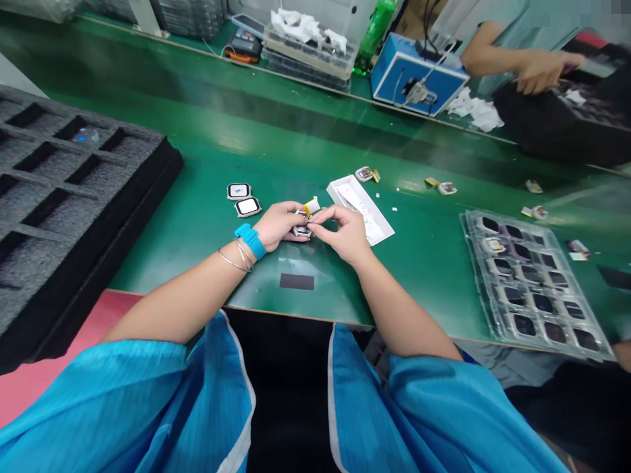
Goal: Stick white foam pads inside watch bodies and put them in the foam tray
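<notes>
One small metal watch casing is held in the head view between both hands, just left of a white card tray, with a yellow-topped pouch battery at its upper edge. The fingers of the left hand are pressed together and curled around the casing. The casing's top is pinched by the thumb and forefinger of the right hand, though the pinched part is partly hidden. A blue wristband and thin bangles are worn on the left wrist. Two watch screen modules are placed left of the tray, and a black foam tray lies farther left. A clear blister tray of watch parts is placed well right of the tray. A co-worker's hand is seen well beyond it.
</notes>
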`<state>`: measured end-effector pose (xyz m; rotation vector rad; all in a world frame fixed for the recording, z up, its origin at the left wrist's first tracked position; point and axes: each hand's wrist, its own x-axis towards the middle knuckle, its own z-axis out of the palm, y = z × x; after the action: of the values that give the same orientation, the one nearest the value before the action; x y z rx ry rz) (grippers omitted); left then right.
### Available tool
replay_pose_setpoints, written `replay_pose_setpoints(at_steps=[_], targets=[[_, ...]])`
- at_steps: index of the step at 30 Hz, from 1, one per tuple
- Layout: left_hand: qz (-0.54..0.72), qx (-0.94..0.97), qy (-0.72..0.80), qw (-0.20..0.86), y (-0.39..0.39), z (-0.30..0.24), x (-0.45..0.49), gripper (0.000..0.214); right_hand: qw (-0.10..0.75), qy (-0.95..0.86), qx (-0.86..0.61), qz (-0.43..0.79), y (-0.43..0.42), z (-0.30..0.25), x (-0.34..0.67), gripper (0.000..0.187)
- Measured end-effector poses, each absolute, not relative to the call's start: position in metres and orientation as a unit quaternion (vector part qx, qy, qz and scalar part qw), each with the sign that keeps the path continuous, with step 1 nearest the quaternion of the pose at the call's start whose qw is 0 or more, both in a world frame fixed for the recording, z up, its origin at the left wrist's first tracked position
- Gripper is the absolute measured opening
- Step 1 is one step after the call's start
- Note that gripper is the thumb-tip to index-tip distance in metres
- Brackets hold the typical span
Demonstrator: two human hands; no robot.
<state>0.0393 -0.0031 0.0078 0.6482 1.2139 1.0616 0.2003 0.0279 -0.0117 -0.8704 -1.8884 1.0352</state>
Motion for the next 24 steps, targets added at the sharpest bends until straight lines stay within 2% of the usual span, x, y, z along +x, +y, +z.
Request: replay_pose_setpoints(at_steps=[11,14,19,21,24], targets=[[0.453,0.288,0.541,0.647,-0.004,0.009,0.039,0.01,0.386,-0.74,-0.347,0.427,0.027,-0.013,0.198,0.022],[0.457,0.28,0.545,0.645,-0.005,0.01,0.04,0.012,0.362,-0.773,-0.365,0.373,0.023,-0.01,0.195,0.016],[0.468,0.274,0.54,0.644,-0.004,0.01,0.039,0.013,0.313,-0.845,-0.384,0.201,0.016,-0.001,0.193,0.011],[0.471,0.277,0.533,0.646,-0.005,0.01,0.038,0.013,0.338,-0.826,-0.408,0.191,0.019,-0.002,0.194,0.017],[0.466,0.282,0.525,0.654,-0.005,0.009,0.037,0.014,0.382,-0.762,-0.43,0.297,0.03,-0.011,0.198,0.038]])
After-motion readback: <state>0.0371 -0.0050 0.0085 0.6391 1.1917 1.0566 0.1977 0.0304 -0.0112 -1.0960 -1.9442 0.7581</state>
